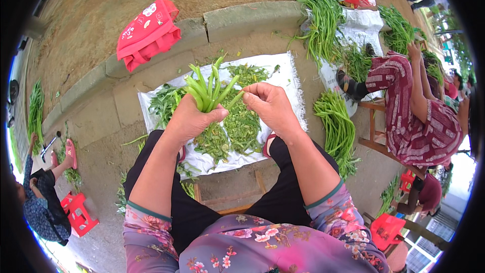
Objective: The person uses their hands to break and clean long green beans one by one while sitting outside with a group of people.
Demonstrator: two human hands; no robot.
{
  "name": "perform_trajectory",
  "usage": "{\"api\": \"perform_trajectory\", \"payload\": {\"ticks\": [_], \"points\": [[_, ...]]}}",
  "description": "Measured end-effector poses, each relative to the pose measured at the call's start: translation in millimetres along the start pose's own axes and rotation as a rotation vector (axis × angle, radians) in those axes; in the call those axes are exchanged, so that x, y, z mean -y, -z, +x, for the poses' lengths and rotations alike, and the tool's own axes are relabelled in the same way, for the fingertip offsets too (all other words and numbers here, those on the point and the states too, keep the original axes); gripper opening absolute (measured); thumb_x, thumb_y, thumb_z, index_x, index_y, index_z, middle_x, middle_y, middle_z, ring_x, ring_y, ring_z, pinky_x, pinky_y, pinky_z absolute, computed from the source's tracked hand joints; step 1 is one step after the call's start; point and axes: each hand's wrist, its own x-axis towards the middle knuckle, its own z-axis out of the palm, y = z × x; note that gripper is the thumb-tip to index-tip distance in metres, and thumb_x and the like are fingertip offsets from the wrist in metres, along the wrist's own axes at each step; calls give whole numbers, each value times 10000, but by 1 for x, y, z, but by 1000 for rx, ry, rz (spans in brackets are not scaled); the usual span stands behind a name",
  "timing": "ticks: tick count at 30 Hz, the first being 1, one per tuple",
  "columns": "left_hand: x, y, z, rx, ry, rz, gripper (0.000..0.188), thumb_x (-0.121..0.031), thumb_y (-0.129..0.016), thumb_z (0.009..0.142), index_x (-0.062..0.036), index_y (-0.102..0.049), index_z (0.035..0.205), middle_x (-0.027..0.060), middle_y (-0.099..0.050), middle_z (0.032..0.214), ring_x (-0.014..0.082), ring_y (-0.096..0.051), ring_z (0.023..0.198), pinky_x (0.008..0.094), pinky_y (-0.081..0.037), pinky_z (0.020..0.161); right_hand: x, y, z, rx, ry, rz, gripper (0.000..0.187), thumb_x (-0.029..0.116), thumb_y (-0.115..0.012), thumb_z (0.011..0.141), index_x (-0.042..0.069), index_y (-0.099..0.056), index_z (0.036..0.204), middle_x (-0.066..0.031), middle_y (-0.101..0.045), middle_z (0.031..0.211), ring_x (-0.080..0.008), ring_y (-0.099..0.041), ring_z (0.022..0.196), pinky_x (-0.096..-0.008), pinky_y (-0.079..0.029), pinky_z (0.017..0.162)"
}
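My left hand [192,116] is closed around a bunch of green leafy-vegetable stems [207,88], their thick cut ends pointing up and away from me. My right hand [270,106] pinches a single thin green stem [235,101] between thumb and fingertips, just to the right of the bunch. Beneath both hands a white woven sheet [283,78] lies on the ground between my feet. Scattered over it are chopped or torn green leaves and bits [242,126]. Darker leaves [164,106] are heaped at its left side, partly hidden by my left hand.
A red bag [151,33] rests by the stone curb [252,17] at the far left. Long green stems [336,124] are piled to my right, with more [321,15] at the far right. A seated person [419,106] works at the right; another sits left, near a red stool [79,215].
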Motion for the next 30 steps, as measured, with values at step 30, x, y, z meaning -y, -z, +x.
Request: {"api": "perform_trajectory", "payload": {"ticks": [30], "points": [[-6, 27, -4, -46, -48, -38, 158, -73, -706, 744, -13, -611, 855, 35, -625, 768, 120, -581, 693, 276, -456, 659, 9, 14, -4, -134, 336, -550, 63, 43, -576, 809, -5, -579, 851, -167, -600, 798, -341, -583, 770, -399, -467, 698]]}}
